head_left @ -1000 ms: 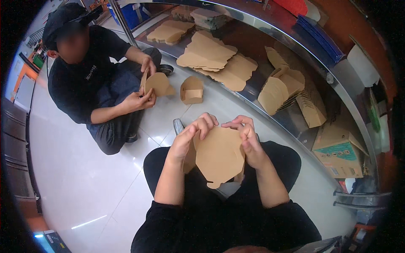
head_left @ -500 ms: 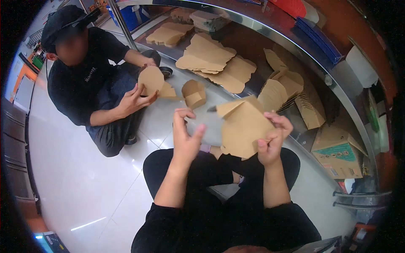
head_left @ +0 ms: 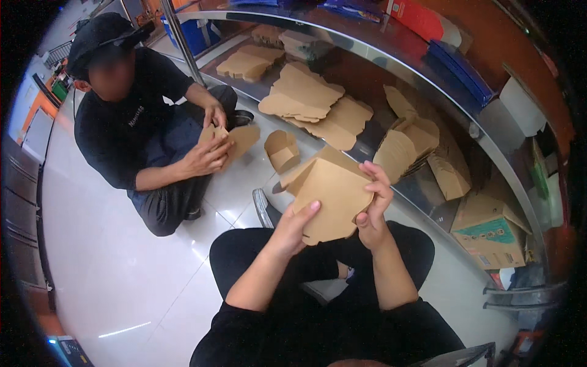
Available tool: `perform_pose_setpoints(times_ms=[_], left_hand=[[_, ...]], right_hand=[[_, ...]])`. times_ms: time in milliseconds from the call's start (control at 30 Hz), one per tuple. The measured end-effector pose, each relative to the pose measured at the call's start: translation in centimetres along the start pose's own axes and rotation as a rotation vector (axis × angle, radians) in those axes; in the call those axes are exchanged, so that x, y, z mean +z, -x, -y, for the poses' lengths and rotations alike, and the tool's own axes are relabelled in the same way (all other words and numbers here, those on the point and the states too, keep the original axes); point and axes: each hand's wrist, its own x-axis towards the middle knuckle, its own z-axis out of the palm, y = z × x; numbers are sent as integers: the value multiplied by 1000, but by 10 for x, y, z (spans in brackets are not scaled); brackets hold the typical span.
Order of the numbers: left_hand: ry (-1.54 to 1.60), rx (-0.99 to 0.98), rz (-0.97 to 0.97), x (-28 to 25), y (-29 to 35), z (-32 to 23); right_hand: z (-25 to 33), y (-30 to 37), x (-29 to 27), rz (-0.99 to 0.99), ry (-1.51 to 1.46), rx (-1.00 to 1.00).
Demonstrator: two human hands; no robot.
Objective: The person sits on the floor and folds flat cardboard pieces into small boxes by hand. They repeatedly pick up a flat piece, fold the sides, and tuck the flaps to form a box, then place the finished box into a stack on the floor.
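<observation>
One part-folded carton (head_left: 333, 199) is held by left hand (head_left: 290, 231) and right hand (head_left: 373, 214) — fingers (head_left: 381, 191) clamped on its edges.

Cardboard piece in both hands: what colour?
Cardboard piece: plain light brown, shown in the head view.

Beyond the left hand (head_left: 295, 230), the glossy white tiled floor (head_left: 134, 269) bore an open brown cardboard box (head_left: 282, 151); the low dark shelf (head_left: 443, 211) carried flat brown cardboard sheets (head_left: 302, 92) and, beyond the right hand (head_left: 375, 209), nested brown cardboard boxes (head_left: 403, 144).
</observation>
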Motion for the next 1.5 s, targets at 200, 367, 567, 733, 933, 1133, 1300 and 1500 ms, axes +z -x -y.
perform_pose_setpoints(times_ms=[200,367,567,733,933,1133,1300,1500], left_hand=[[317,2,248,-11,2,-5],[-12,43,-127,-2,-5,-4],[70,93,-158,0,-3,-9],[73,96,-186,7,6,-14],[71,148,-158,2,4,-10],[77,70,-193,8,5,-11],[151,112,-91,10,3,2],[144,114,-58,5,4,5]], right_hand=[[-5,-9,-7,126,100,21],[4,-13,-3,263,377,132],[-3,-12,-2,258,274,17],[3,-14,-1,235,235,-25],[2,-11,0,220,242,-37],[3,-12,2,170,279,-56],[-2,-16,4,42,156,-22],[2,-17,1,121,172,17]])
